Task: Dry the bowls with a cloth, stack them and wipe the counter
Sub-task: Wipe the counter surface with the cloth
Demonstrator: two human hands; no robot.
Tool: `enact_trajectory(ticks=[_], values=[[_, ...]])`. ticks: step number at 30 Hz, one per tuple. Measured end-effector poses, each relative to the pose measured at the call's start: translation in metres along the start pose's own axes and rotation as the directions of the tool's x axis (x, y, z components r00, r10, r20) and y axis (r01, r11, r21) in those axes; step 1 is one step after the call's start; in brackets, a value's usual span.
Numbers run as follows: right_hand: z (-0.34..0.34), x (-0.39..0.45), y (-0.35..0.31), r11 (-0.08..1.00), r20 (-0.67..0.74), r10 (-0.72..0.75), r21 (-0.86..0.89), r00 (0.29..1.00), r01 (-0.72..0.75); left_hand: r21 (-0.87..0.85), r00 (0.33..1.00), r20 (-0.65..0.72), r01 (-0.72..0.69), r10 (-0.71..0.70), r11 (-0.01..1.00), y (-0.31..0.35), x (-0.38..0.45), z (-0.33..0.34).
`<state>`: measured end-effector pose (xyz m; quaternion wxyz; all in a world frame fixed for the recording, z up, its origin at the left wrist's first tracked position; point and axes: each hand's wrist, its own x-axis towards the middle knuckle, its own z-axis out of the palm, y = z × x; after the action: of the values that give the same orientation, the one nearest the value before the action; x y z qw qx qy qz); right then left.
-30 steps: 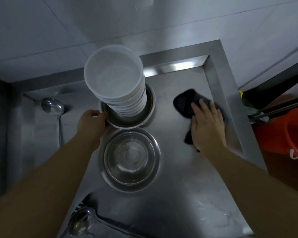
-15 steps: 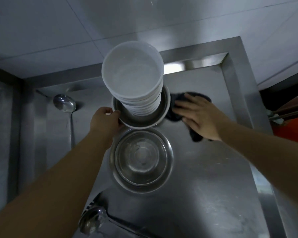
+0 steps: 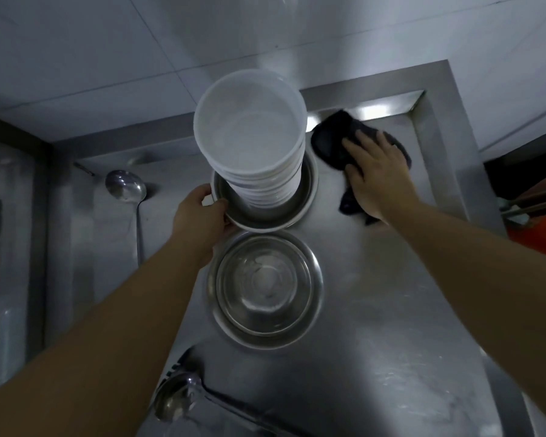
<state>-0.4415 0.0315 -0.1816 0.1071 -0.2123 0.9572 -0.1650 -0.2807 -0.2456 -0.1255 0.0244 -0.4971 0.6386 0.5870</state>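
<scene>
Overhead, steel counter (image 3: 375,310) meets grey tiled wall (image 3: 139,58); dim light.

Left hand (image 3: 202,216) curled in a grip — right hand (image 3: 375,175) flat, fingers spread.

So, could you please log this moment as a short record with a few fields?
left hand: grips the rim of the far steel basin
white bowl stack: stands in that basin
right hand: pressed flat on the dark cloth
counter: cloth lies near its far corner
near steel basin: empty
ladles: one at left, one nearest the camera
</scene>
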Motion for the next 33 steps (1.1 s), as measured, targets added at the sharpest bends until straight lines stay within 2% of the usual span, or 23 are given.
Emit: enact_trajectory(ticks=[3,8,13,17,22,29,33], values=[[-0.001,-0.046,0.008,0.998,0.007,-0.056,0.006,0.998,0.056,0.077,0.999,-0.013,-0.029,0.031,0.997,0.003,-0.005,0.005],[0.014,-0.144,0.023,0.989,0.005,-0.146,0.003,0.989,0.146,0.101,0.999,0.009,-0.031,0.031,0.994,0.007,-0.010,0.022],[0.024,-0.215,0.042,0.988,0.012,-0.151,-0.019,0.989,0.151,0.167,0.996,0.015,-0.089,0.088,0.982,0.016,-0.018,0.053],[0.029,-0.236,0.043,0.992,-0.004,-0.126,-0.026,0.992,0.126,0.098,0.997,0.024,-0.069,0.067,0.993,0.022,-0.020,0.088],[0.032,-0.238,0.044,0.990,-0.038,-0.136,-0.036,0.990,0.135,-0.090,0.998,0.053,-0.031,0.036,0.996,0.030,-0.030,0.134],[0.035,-0.240,0.044,0.991,-0.061,-0.129,-0.025,0.990,0.128,-0.212,0.990,0.143,0.022,0.008,0.977,0.042,-0.046,0.180],[0.034,-0.239,0.043,0.991,-0.054,-0.133,-0.028,0.990,0.132,-0.216,0.991,0.136,0.042,-0.012,0.975,0.045,-0.049,0.191]])
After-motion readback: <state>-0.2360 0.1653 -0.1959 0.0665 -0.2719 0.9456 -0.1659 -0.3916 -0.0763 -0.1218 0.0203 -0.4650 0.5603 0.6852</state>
